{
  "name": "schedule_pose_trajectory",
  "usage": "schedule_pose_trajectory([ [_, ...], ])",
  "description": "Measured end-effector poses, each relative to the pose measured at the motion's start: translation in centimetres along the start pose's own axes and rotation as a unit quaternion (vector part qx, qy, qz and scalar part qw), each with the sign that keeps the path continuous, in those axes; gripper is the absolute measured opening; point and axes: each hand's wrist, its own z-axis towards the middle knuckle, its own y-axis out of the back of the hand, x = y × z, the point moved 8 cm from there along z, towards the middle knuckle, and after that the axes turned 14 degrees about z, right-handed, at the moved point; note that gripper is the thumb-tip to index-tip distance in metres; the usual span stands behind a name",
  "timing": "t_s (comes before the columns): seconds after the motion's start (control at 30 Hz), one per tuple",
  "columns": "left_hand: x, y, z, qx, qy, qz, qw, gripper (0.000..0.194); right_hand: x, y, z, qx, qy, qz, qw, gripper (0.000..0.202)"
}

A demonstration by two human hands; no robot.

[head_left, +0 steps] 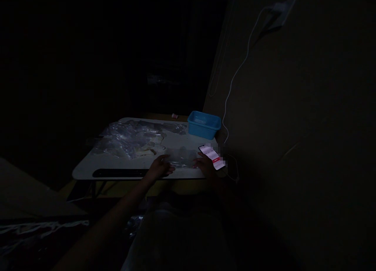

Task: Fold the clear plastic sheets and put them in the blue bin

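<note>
In the dim head view, a clear plastic bag [182,158] is stretched flat between my hands, low over the front of a white table [85,167]. My left hand [159,167] grips the bag's left edge, its fingers curled around that side. On the opposite edge, my right hand [205,165] pinches the bag between thumb and fingers. Just behind the right hand lies a phone [212,156] with its screen lit. A loose heap of clear plastic bags [129,136] covers the table's left and back. Darkness hides the finer detail of the fingers.
A blue plastic basin [205,126] stands at the table's back right corner. Beyond the back edge sits a small pink-and-white spool-like object [174,116]. A white cable [232,83] hangs from a wall plug [279,12] down the right wall. A dark slot [120,172] runs along the table's front.
</note>
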Motion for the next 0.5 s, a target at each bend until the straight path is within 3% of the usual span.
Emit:
schedule_pose_trajectory([
  [0.13,0.2,0.0,0.3,0.012,-0.018,-0.006,1.000,0.042,0.2,0.0,-0.1,-0.009,0.007,0.019,1.000,0.019],
  [0.33,0.5,-0.1,0.8,0.024,-0.023,0.010,0.999,0.049,-0.9,0.0,-0.7,-0.007,-0.029,0.133,0.991,0.058],
  [0.5,0.6,0.0,0.9,0.030,-0.020,0.018,0.999,0.044,-1.2,0.1,-0.6,-0.001,-0.021,0.113,0.993,0.053],
])
